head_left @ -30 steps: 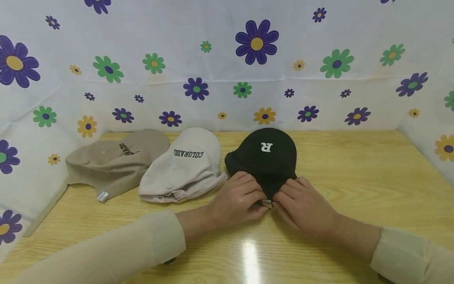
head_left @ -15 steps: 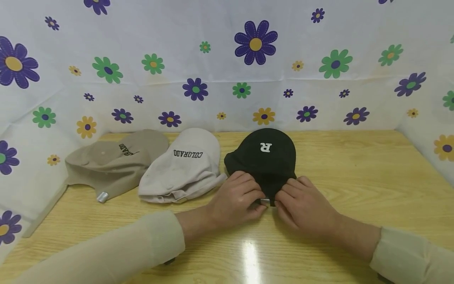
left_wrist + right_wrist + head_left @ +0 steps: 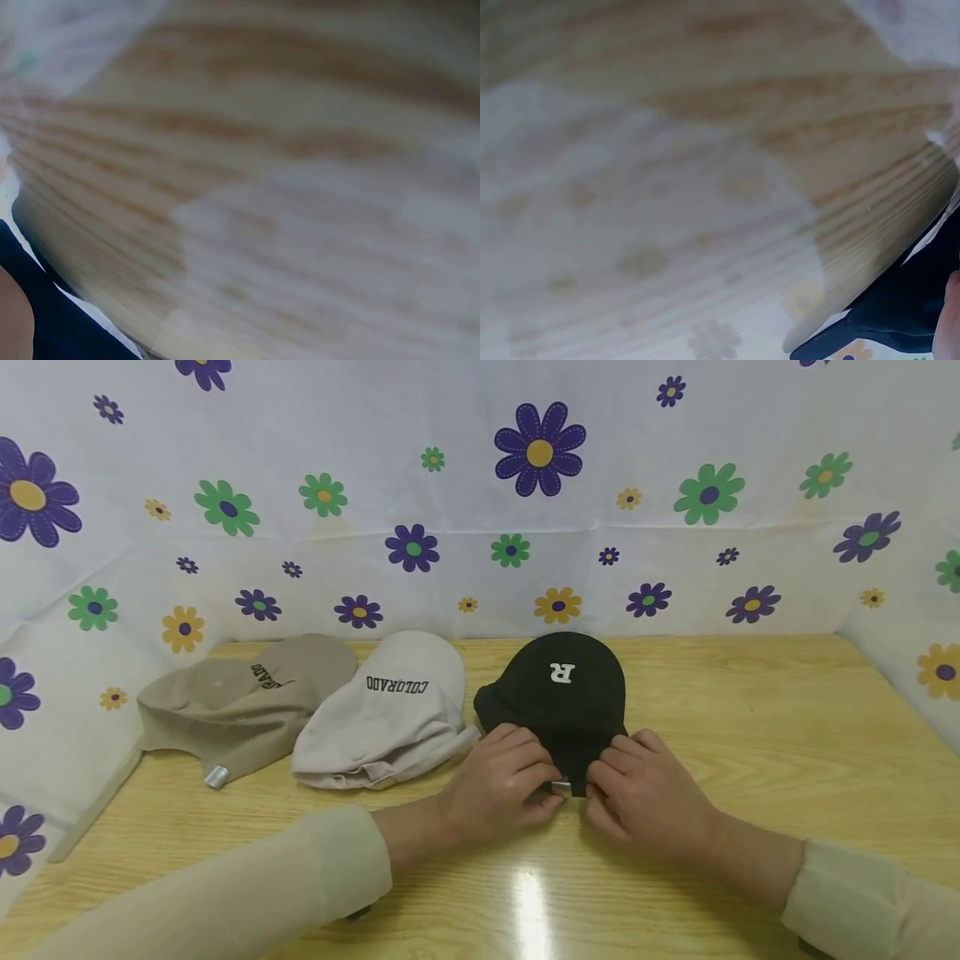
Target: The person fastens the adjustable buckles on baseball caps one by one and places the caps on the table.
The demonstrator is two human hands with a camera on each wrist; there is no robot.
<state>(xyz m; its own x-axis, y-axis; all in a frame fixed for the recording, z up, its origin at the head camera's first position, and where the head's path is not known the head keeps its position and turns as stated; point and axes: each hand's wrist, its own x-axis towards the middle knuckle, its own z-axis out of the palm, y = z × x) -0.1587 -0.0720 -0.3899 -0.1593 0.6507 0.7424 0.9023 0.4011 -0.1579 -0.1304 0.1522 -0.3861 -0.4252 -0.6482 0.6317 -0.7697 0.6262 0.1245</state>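
In the head view a black cap (image 3: 570,710) with a white letter R lies on the table, its back edge toward me. My left hand (image 3: 501,781) grips the left side of that edge, thumb and fingers beside a small silver strap buckle (image 3: 561,787). At the right side of the edge my right hand (image 3: 651,789) pinches the cap with curled fingers. A short piece of black strap shows between the hands. Both fingertips are partly hidden. Neither wrist view shows the cap clearly; they mostly hold blurred wooden table.
To the left of the black cap lies a light grey cap (image 3: 390,718) lettered COLORADO. Beyond it sits a khaki cap (image 3: 247,702) with a silver buckle. All three are on the wooden table (image 3: 757,727), which a flowered cloth (image 3: 465,427) surrounds at the back and sides.
My right hand has shifted slightly right, away from the buckle, so the gap between the hands is wider and more strap shows. My left hand and the caps stay nearly still.
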